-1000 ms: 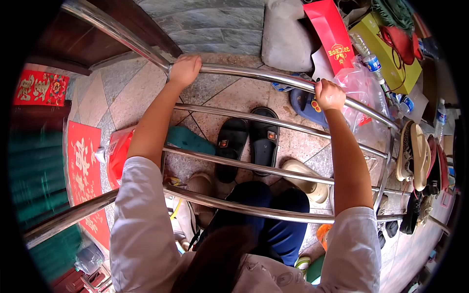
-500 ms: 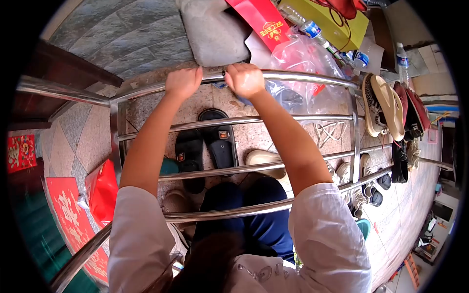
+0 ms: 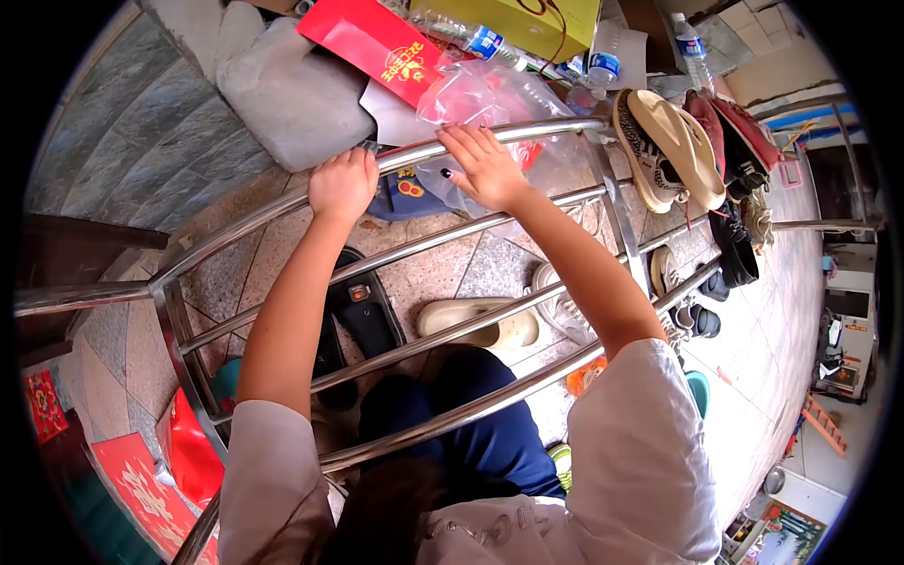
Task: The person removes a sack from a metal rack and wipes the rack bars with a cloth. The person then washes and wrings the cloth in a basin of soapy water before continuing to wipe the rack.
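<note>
A stainless steel shoe rack [image 3: 405, 156] with several tubular bars stretches in front of me, slanting up to the right. My left hand [image 3: 344, 186] is closed around its far bar. Farther right on that bar, my right hand [image 3: 485, 171] rests with fingers stretched over the metal and the thumb apart. Through the bars, a black slide sandal [image 3: 370, 315] and a beige shoe [image 3: 443, 318] show on the floor. Beyond the far bar, close to my right hand, lie a clear plastic bag [image 3: 541, 94] and a dark blue item [image 3: 407, 200].
A red paper bag [image 3: 377, 47], a yellow-green box [image 3: 508, 26] and plastic bottles lie beyond the rack. Shoes and a beige flip-flop [image 3: 670, 141] sit at its right end. A grey cushion-like object [image 3: 292, 94] lies by the wall. At left is a red bag [image 3: 193, 443].
The view has turned, and the rack now appears tilted, its right end higher. My hands are farther apart on the bar, and my right fingers have straightened.
</note>
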`<action>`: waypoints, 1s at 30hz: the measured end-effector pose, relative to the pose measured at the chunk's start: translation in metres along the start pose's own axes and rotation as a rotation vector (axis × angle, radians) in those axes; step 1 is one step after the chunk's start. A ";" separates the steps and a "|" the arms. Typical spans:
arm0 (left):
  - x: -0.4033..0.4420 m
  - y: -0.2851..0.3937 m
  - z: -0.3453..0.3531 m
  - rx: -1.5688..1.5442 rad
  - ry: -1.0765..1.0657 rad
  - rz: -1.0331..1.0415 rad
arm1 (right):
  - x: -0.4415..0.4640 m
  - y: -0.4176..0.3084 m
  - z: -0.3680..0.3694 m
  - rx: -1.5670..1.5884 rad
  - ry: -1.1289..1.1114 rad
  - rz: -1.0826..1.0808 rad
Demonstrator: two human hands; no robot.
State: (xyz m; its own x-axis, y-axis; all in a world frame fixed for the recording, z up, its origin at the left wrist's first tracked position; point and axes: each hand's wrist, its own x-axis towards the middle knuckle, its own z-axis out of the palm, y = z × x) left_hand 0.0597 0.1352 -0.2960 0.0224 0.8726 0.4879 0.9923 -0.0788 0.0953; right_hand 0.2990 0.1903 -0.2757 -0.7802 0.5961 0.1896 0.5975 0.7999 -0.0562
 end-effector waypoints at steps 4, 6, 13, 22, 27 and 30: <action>0.005 0.006 -0.001 0.010 -0.049 -0.019 | -0.024 0.090 0.009 -0.106 -0.005 0.437; 0.006 0.006 0.000 0.025 -0.041 -0.030 | -0.060 0.132 0.001 -0.196 -0.034 0.615; 0.006 0.007 0.002 0.026 -0.064 -0.022 | -0.108 0.129 -0.016 -0.199 -0.192 0.649; 0.008 0.011 0.003 0.038 -0.088 -0.037 | -0.064 0.142 0.001 -0.217 0.013 0.971; 0.009 0.008 0.005 0.025 -0.191 -0.045 | -0.080 0.125 0.004 -0.174 0.017 0.479; 0.008 0.009 0.003 0.054 -0.200 -0.067 | -0.099 0.147 -0.019 -0.167 -0.106 0.630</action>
State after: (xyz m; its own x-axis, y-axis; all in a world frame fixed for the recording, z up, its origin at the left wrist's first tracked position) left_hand 0.0692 0.1432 -0.2938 -0.0250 0.9538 0.2994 0.9973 0.0033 0.0728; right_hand 0.4678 0.2474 -0.2844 -0.2806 0.9571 0.0723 0.9598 0.2792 0.0294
